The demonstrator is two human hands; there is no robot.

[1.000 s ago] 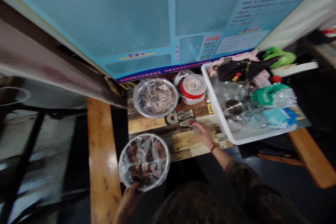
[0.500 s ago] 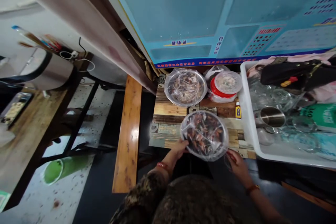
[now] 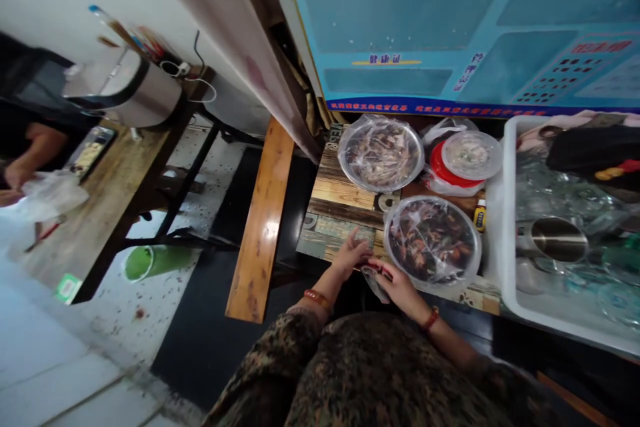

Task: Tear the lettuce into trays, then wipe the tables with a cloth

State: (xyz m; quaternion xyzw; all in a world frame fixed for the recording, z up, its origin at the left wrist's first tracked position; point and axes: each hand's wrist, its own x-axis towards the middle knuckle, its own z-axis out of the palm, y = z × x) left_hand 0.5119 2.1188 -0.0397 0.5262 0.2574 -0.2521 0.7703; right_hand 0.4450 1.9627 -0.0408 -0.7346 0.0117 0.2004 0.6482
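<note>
My left hand is over the near edge of the wooden-plank table, its fingers stretched and apart, close to my right fingertips. My right hand is closed on a thin red object whose kind I cannot make out. A crumpled piece of clear plastic hangs below those fingers. Just to the right, a round metal bowl of dark reddish food under clear plastic film sits on the table, untouched by my left hand. Behind it is a second film-covered metal bowl with paler pieces.
A red tub with a clear-lidded container and a small yellow-black bottle stand nearby. A white bin of glasses and a metal cup is at right. Left are a wooden bench and a co-worker's hand by a plastic bag.
My left hand has let go of the dark-food bowl, which now rests on the table. Both hands have come together left of it. The view has swung left, bringing in the co-worker's arm.
</note>
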